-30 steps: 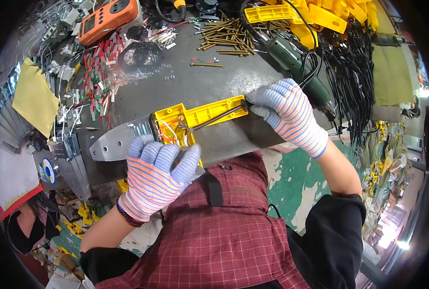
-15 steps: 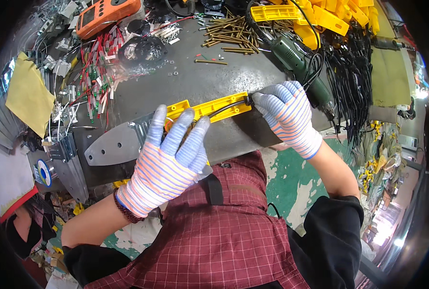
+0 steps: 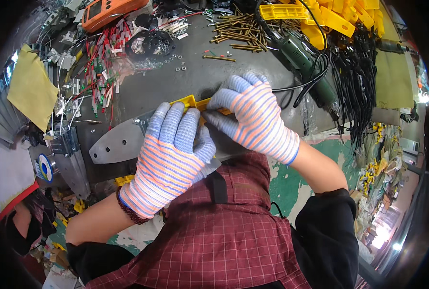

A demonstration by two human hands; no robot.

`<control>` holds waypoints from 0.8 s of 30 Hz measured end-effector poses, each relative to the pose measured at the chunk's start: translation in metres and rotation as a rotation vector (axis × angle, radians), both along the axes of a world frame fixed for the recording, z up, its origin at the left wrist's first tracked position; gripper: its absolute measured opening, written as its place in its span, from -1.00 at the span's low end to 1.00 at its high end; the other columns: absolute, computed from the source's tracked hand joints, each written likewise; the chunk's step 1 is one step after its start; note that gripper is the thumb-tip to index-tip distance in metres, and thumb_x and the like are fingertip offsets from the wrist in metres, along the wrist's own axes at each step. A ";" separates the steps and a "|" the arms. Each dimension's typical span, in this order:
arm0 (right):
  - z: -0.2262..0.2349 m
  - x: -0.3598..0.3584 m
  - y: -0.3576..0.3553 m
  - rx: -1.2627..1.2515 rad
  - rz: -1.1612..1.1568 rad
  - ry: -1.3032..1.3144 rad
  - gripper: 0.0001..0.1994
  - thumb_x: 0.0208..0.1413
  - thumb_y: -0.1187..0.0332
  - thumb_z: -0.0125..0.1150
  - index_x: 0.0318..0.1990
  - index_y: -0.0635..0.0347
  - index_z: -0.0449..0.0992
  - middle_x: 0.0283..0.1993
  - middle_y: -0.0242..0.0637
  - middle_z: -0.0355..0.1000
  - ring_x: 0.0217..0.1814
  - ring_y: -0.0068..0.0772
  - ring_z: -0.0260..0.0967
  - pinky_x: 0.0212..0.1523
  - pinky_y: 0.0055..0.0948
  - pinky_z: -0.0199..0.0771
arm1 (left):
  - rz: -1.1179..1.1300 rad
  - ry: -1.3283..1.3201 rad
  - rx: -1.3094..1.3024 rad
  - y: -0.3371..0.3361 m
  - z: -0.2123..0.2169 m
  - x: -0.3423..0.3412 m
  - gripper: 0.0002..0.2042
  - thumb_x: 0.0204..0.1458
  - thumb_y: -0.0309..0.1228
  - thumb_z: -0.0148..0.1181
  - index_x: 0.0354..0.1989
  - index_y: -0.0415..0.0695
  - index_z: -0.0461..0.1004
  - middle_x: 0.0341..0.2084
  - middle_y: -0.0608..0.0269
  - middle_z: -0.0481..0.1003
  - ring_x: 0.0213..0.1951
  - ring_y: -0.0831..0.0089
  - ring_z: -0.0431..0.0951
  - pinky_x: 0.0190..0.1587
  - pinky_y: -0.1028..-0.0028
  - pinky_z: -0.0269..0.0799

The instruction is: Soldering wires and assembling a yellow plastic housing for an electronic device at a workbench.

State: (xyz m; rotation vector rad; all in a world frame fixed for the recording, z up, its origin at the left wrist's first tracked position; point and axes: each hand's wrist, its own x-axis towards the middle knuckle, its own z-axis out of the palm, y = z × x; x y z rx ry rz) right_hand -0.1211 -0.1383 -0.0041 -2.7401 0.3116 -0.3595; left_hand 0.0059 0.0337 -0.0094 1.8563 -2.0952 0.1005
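My left hand, in a striped knit glove, has its fingers bent over a yellow plastic housing and holds it against the table edge. A grey pointed metal plate with holes sticks out to the left from under these fingers. Just right of them, my gloved right hand has thumb and fingertips brought together at the housing. What lies between the fingertips is hidden. Behind the right hand a black cable runs off to the right. Both hands cover most of the housing.
A green power tool lies at the right, beside bundled black cables. Long brass-coloured screws and yellow plastic parts are piled behind. Red-wired parts, an orange meter and metal plates lie left.
My right hand has moved left from the cable at the housing's right end to beside my left fingers. My left hand stays on the housing, its fingers closer together.
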 end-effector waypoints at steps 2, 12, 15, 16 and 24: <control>0.000 0.004 -0.003 0.053 -0.020 0.033 -0.79 -0.08 0.13 0.34 -0.37 -0.02 0.56 -0.35 -0.30 0.39 -0.21 -0.13 0.37 -0.19 -0.12 0.34 | -0.003 -0.025 -0.008 -0.001 0.002 -0.001 -0.67 -0.20 -0.31 0.30 -0.24 -0.21 0.54 -0.05 -0.13 0.44 0.04 -0.11 0.43 0.16 -0.12 0.30; 0.040 0.043 -0.018 0.219 -0.027 0.556 -0.63 -0.07 0.13 0.35 -0.19 0.18 0.53 -0.22 -0.04 0.58 -0.10 0.03 0.55 -0.09 -0.13 0.53 | -0.082 -0.065 0.019 -0.002 -0.002 0.001 -0.70 -0.10 -0.32 0.12 -0.23 -0.27 0.48 -0.08 -0.14 0.47 0.08 -0.05 0.45 0.14 -0.20 0.26; 0.048 0.049 -0.022 0.252 0.015 0.651 -0.59 -0.05 0.10 0.39 -0.14 0.17 0.49 -0.27 -0.04 0.55 -0.15 0.09 0.53 -0.17 -0.11 0.51 | -0.126 -0.014 0.031 0.001 -0.001 0.003 -0.47 -0.24 -0.12 0.32 -0.19 -0.34 0.44 -0.08 -0.18 0.47 0.06 -0.10 0.46 0.15 -0.13 0.29; 0.046 0.047 -0.026 0.240 0.002 0.646 -0.59 -0.05 0.10 0.39 -0.14 0.17 0.49 -0.27 -0.04 0.55 -0.15 0.09 0.53 -0.17 -0.11 0.51 | -0.136 -0.020 0.016 0.003 -0.003 0.006 -0.47 -0.24 -0.12 0.32 -0.19 -0.34 0.44 -0.08 -0.18 0.47 0.06 -0.10 0.46 0.15 -0.13 0.29; 0.026 0.029 -0.032 0.365 0.141 0.438 -0.70 0.02 0.24 0.36 -0.14 0.13 0.47 -0.22 -0.09 0.53 -0.11 0.06 0.50 -0.13 -0.10 0.49 | -0.135 0.040 0.014 0.002 -0.002 0.004 -0.48 -0.08 -0.09 0.26 -0.14 -0.34 0.41 0.01 -0.20 0.44 0.05 -0.12 0.46 0.13 -0.07 0.32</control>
